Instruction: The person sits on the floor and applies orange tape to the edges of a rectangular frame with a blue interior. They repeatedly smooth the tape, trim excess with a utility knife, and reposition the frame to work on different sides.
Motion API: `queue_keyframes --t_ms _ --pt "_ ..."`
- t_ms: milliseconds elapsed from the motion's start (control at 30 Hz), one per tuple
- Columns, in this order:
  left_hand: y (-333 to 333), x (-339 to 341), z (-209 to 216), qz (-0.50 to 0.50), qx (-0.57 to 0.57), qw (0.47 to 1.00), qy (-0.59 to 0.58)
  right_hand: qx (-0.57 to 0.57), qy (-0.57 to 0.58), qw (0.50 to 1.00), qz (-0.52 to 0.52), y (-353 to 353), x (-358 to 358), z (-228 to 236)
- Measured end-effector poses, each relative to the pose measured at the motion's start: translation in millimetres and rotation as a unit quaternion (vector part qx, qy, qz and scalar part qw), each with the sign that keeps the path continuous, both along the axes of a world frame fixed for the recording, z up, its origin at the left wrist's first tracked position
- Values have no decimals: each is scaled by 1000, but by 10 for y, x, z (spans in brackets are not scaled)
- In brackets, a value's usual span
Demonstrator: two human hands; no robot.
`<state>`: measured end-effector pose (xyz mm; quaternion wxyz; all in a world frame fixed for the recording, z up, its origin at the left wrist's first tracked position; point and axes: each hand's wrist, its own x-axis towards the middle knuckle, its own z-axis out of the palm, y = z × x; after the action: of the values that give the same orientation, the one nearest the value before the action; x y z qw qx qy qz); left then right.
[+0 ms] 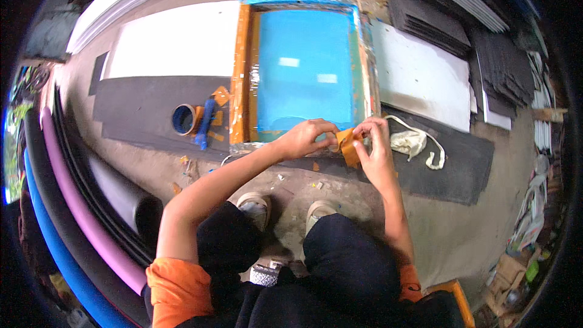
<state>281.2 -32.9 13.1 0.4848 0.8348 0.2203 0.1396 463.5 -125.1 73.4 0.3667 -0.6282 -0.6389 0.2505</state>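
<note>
Both my hands are raised over the near edge of a screen-printing frame [238, 79] with blue mesh. They share a piece of orange-brown tape [348, 149], folded or crumpled between them. My left hand [308, 138] pinches its left side, fingers curled. Thumb and fingers of my right hand [375, 146] close on its right side. Strips of the same brown tape cover the frame's left side, while blue tape runs along its far side. Left of the frame sit a tape roll [184, 119] with a dark blue core and a blue tool [205, 124], its kind unclear.
White boards [176, 42] and dark sheets [158, 106] lie under and beside the frame. An off-white cloth bundle with a cord [409, 142] rests at right. Rolled foam sheets [91, 200] stand at left; stacked black sheets [437, 18] fill the far right.
</note>
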Motion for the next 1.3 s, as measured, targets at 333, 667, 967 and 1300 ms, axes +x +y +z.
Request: queue_keyframes --t_ms 333,667,967,1300 --pt "-290 -1553 931 424 -120 890 -113 -91 203 952 211 1041 -1751 345" --pt "-854 -2954 155 655 198 704 189 -33 -118 929 350 1324 -2626 -160" --pt "-768 -3252 -238 466 139 855 182 -18 -125 935 330 1470 -2559 -780" --pt "-635 -3280 -529 567 48 808 154 -26 -55 960 272 1693 -2607 -930"
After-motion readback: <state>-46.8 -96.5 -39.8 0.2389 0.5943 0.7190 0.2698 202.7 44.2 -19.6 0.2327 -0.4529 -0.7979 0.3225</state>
